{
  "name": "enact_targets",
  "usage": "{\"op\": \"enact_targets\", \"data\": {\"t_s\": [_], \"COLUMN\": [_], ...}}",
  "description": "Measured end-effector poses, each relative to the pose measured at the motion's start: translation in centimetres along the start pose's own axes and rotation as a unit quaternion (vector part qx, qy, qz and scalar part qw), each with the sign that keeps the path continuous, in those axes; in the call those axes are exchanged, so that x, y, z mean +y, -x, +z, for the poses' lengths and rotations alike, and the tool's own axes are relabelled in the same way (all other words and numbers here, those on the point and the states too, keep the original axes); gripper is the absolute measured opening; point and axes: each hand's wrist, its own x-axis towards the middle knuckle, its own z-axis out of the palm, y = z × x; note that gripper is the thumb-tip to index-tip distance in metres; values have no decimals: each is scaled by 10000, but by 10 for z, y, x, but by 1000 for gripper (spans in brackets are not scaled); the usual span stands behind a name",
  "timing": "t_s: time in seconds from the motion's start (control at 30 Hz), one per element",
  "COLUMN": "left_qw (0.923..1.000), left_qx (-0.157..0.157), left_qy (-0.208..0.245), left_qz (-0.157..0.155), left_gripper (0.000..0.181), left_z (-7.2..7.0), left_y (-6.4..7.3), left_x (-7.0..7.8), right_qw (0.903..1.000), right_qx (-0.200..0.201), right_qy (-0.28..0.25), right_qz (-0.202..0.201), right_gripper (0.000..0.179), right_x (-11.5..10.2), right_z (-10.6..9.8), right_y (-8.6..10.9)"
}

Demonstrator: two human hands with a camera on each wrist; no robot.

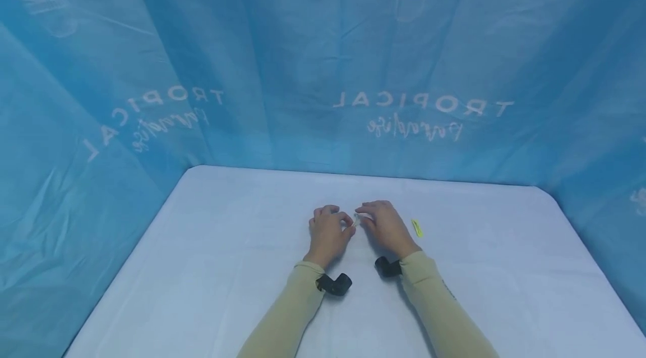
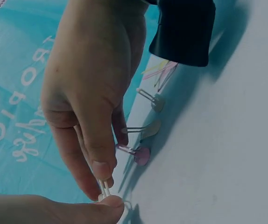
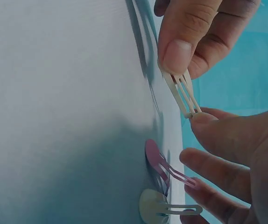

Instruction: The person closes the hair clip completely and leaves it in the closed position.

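My left hand [image 1: 327,233] and right hand [image 1: 387,229] meet over the table, sharing a cream snap hair clip [image 3: 183,93]. In the right wrist view, my left thumb and finger pinch its broad end. My right thumb [image 3: 205,120] and finger pinch the narrow end, with the clip's slim prongs in view between. Close to my right hand's other fingers, a pink snap hair clip [image 3: 151,151] and a cream one [image 3: 150,205] show, prongs towards the fingertips. The left wrist view shows another pale clip [image 2: 157,103] farther along.
A yellow hair clip [image 1: 416,228] lies on the white table [image 1: 242,268], right of my right hand. Pink and yellow slim pieces [image 2: 162,72] show beyond the pale clips. Black wrist cameras [image 1: 339,285] sit on the inner sides of both sleeves. Blue printed curtains [image 1: 303,66] surround the table.
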Motion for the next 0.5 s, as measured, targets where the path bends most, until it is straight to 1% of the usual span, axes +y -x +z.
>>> {"op": "enact_targets", "data": {"t_s": [0.1, 0.2, 0.33, 0.5], "left_qw": [9999, 9999, 9999, 9998], "left_qx": [-115, -136, -45, 78], "left_qy": [-42, 14, 107, 184], "left_qz": [-55, -84, -59, -10], "left_gripper": [11, 11, 10, 10], "left_z": [-2, -5, -8, -12], "left_y": [-1, -1, 0, -1], "left_x": [0, -1, -4, -7], "right_qw": [10000, 9999, 9992, 9984], "right_qx": [-5, -46, -46, 71], "right_qy": [47, -100, -300, -444], "right_qz": [-37, 129, 270, 348], "right_gripper": [21, 19, 17, 15], "right_x": [0, -2, -4, -8], "right_z": [0, -1, -1, -2], "right_y": [1, 1, 2, 2]}}
